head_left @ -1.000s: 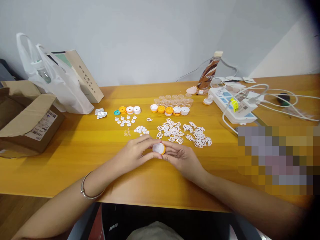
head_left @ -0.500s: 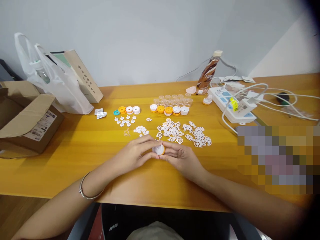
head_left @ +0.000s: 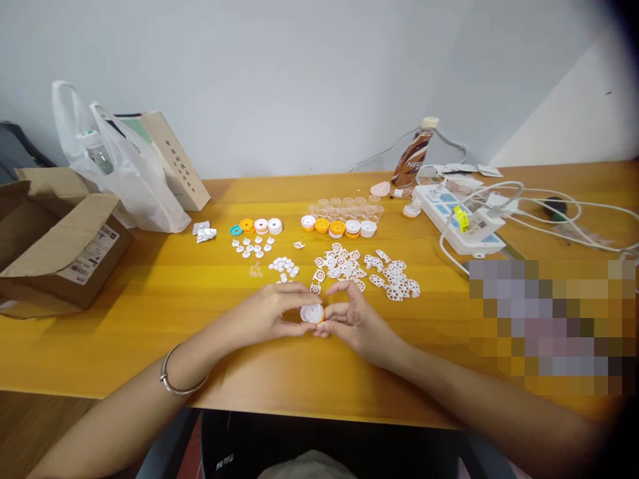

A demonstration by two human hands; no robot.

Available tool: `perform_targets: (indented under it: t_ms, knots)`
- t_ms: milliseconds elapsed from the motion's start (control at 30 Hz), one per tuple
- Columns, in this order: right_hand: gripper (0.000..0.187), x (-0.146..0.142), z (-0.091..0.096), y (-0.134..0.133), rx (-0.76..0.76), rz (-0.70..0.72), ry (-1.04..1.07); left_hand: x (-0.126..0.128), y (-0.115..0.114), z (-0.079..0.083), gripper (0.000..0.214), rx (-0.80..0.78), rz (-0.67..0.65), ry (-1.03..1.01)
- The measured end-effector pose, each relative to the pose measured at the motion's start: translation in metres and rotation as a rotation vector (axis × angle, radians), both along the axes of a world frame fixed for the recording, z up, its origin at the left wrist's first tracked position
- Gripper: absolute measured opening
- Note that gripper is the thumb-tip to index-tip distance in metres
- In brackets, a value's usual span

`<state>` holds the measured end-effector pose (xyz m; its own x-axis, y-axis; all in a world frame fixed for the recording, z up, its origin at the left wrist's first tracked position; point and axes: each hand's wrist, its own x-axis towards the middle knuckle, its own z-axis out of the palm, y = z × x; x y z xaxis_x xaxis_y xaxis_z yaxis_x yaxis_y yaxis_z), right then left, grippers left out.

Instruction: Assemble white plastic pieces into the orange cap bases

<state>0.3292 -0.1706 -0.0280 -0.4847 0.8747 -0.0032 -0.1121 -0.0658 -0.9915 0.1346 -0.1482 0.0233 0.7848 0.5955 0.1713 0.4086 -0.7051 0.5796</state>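
Observation:
Both hands meet low over the wooden table around one small round part, a white and orange cap. My left hand pinches it from the left between thumb and fingers. From the right, my right hand grips the same cap with curled fingers. Just beyond the hands lies a scatter of white wheel-shaped pieces. Small white discs and white pins lie to the left of those. Behind them stand rows of orange and white caps and clear little cups.
An open cardboard box sits at the left edge, a white plastic bag and a book behind it. A brown bottle, a power strip and loose cables fill the back right. A blurred patch covers the right front.
The view has shifted, so everything sits a little lower in the picture. My hands have stayed together on the cap, turning it slightly; my right fingers have curled higher.

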Motion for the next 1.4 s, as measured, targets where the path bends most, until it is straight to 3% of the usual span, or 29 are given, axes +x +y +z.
perform_targets:
  t_ms: [200, 267, 367, 433, 567, 733, 933, 1200, 1300, 1400]
  knots:
    - [0.027, 0.015, 0.01, 0.013, 0.364, 0.019, -0.278, -0.002, -0.002, -0.006, 0.022, 0.111, 0.018, 0.104]
    - [0.021, 0.031, 0.02, 0.028, 0.512, -0.171, -0.408, -0.002, -0.003, -0.01, 0.023, 0.16, 0.011, 0.157]
    - [0.018, 0.061, 0.031, 0.056, 0.599, -0.618, -0.57, -0.002, -0.003, -0.015, 0.025, 0.198, 0.008, 0.204]
    - [0.024, 0.081, 0.031, 0.074, 0.616, -0.723, -0.716, -0.001, -0.004, -0.015, 0.025, 0.199, 0.013, 0.222]
    - [0.034, 0.101, 0.017, 0.094, 0.609, -0.637, -1.014, -0.001, -0.005, -0.01, 0.031, 0.178, 0.006, 0.233]
    - [0.031, 0.102, 0.006, 0.096, 0.558, -0.536, -1.12, -0.004, -0.004, -0.004, 0.042, 0.143, 0.013, 0.215]
    - [0.023, 0.101, 0.009, 0.096, 0.563, -0.529, -1.154, -0.003, 0.014, -0.012, 0.027, 0.187, 0.146, 0.135]
    - [0.026, 0.097, 0.012, 0.094, 0.582, -0.592, -1.108, 0.01, 0.032, -0.033, 0.018, 0.239, 0.092, 0.055]
    - [0.024, 0.091, 0.014, 0.092, 0.545, -0.677, -0.881, 0.011, 0.033, -0.034, 0.016, 0.261, 0.096, 0.03]
    - [0.022, 0.079, 0.017, 0.086, 0.345, -0.673, -0.395, 0.01, 0.033, -0.035, 0.016, 0.263, 0.09, 0.019]
